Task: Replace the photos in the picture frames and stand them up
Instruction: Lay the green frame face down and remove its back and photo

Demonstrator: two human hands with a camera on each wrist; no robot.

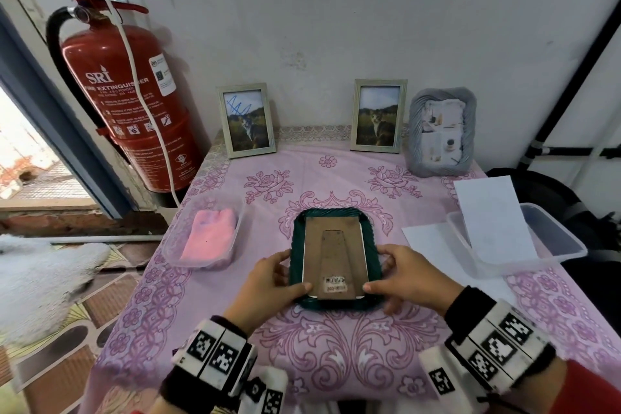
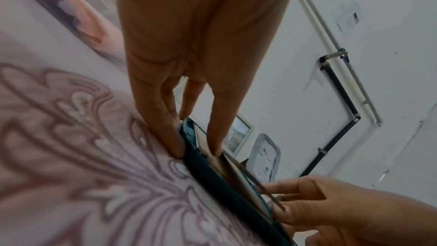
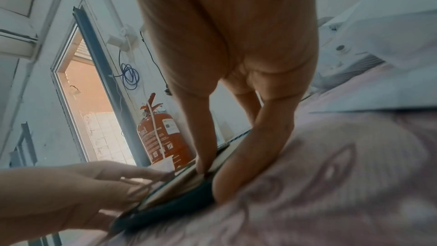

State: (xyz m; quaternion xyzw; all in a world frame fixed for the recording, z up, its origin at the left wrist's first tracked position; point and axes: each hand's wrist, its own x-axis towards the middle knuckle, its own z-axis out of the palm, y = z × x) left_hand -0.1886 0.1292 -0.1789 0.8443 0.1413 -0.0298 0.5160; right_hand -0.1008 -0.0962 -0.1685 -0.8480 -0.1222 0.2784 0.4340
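Note:
A dark green picture frame [image 1: 297, 239] lies face down near the table's front, its brown backing board [image 1: 332, 255] with folded stand facing up. My left hand [image 1: 295, 270] holds its near left corner, thumb on the backing and fingers along the outer rim. My right hand [image 1: 376, 269] holds the near right corner the same way. In the left wrist view my left hand [image 2: 197, 151] pinches the green frame [image 2: 212, 179]. In the right wrist view my right hand [image 3: 210, 175] has its thumb on the board, and the frame [image 3: 170, 210] looks slightly raised.
Two silver frames with cat photos [image 1: 248, 121] [image 1: 378, 116] and a grey frame [image 1: 440, 134] stand along the back wall. A clear tub with a pink cloth [image 1: 208, 239] sits left. Another clear tub [image 1: 551, 239] with white sheets sits right. A red fire extinguisher [image 1: 127, 94] stands beyond the table's left edge.

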